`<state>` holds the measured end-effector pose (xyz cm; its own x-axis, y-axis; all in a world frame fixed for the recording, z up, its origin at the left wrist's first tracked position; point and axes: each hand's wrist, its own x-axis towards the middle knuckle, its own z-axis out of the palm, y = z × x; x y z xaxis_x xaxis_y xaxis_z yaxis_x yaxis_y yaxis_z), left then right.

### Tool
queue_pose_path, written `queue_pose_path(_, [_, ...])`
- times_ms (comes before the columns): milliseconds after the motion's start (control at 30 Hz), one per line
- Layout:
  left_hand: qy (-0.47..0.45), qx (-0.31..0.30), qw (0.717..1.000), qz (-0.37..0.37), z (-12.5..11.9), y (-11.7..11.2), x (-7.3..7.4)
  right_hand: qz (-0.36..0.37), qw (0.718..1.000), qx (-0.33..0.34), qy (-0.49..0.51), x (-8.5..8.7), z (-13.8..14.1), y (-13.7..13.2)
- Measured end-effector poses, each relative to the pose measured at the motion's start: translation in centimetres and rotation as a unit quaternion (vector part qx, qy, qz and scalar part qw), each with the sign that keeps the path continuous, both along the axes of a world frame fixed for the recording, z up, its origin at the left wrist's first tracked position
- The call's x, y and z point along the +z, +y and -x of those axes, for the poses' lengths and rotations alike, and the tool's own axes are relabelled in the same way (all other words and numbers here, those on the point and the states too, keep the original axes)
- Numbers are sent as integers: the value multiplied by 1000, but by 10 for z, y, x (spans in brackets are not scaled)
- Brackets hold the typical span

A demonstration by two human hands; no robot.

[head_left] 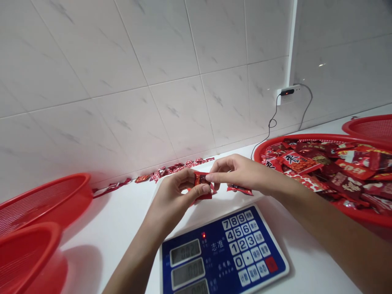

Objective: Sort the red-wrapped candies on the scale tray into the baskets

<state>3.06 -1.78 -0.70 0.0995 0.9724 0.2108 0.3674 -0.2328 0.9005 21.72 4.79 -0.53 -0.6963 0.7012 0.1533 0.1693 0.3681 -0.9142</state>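
From the head view, both hands work together above the white platform of a digital weighing scale (183,210), which stands near the front edge of the bench (101,261). The left grip (170,200) is curled closed, with the thumb pressed across a red wrapped packet (202,178). The right grip (241,173) comes in from the right, almost closed, its fingertips (212,177) meeting the same packet, so the packet is pinched between the two hands, just above the platform. The step in hand looks like handling this single packet over the scale. A second red packet (239,189) lies on the platform, just beyond the right hand.

A red mesh basket (275,143) heaped with red packets (346,173) sits at the bench's right end, with another red basket (370,127) behind it. Two stacked red baskets (45,200) stand at the left end. Scattered packets (174,169) line the back edge against the tiled wall (107,73).
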Motion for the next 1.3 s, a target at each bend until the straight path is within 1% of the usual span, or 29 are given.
queue_pose_path(267, [18, 10, 1000, -22, -2, 2, -4, -5, 1000, 7, 7, -3, 2, 2])
queue_pose_path(367, [34, 22, 999, -30, -2, 2, -2, -6, 999, -25, 29, -4, 5, 3])
queue_pose_path(433, [51, 16, 998, -42, -1, 3, -1, -11, 997, -57, 55, -5, 7, 2])
queue_pose_path(500, [62, 8, 996, -56, 1, 4, 0, -1, 994, -82, 69, -5, 8, 1])
queue_pose_path(533, [73, 17, 995, -68, 3, 5, 0, 12, 993, -90, 70, -5, 8, 1])
queue_pose_path(567, [93, 40, 991, -88, 6, 6, 0, 28, 993, -96, 70, -5, 8, 1])
queue_pose_path(600, [124, 76, 983, -115, 9, 7, -1, 48, 991, -102, 72, -4, 8, 1])
queue_pose_path(667, [205, 155, 952, -165, 17, 11, -5, 80, 986, -121, 79, -4, 7, 3])
queue_pose_path(700, [242, 180, 936, -180, 21, 14, -6, 91, 983, -134, 83, -4, 6, 4])
queue_pose_path(733, [269, 192, 926, -182, 26, 16, -8, 100, 980, -146, 87, -4, 5, 5])
queue_pose_path(767, [285, 189, 924, -173, 30, 18, -9, 107, 978, -155, 90, -4, 5, 7])
queue_pose_path(833, [300, 163, 930, -138, 34, 19, -10, 112, 976, -159, 99, -5, 4, 9])
queue_pose_path(900, [286, 142, 940, -122, 32, 16, -6, 109, 976, -155, 111, -7, 5, 8])
queue_pose_path(1000, [213, 100, 962, -138, 12, 2, 2, 89, 978, -142, 126, -8, 11, 1])
queue_pose_path(1067, [173, 41, 976, -127, -7, -9, 5, 69, 979, -132, 137, -10, 16, -5])
queue_pose_path(1100, [166, 20, 978, -125, -16, -13, 5, 57, 980, -127, 143, -10, 19, -8])
queue_pose_path(1167, [164, 12, 978, -130, -27, -18, 4, 43, 980, -114, 159, -10, 22, -12])
queue_pose_path(1200, [159, 14, 978, -134, -28, -18, 3, 46, 979, -104, 167, -10, 23, -13])
queue_pose_path(1300, [120, 14, 987, -104, -18, -13, 1, 84, 979, -79, 169, -5, 19, -12])
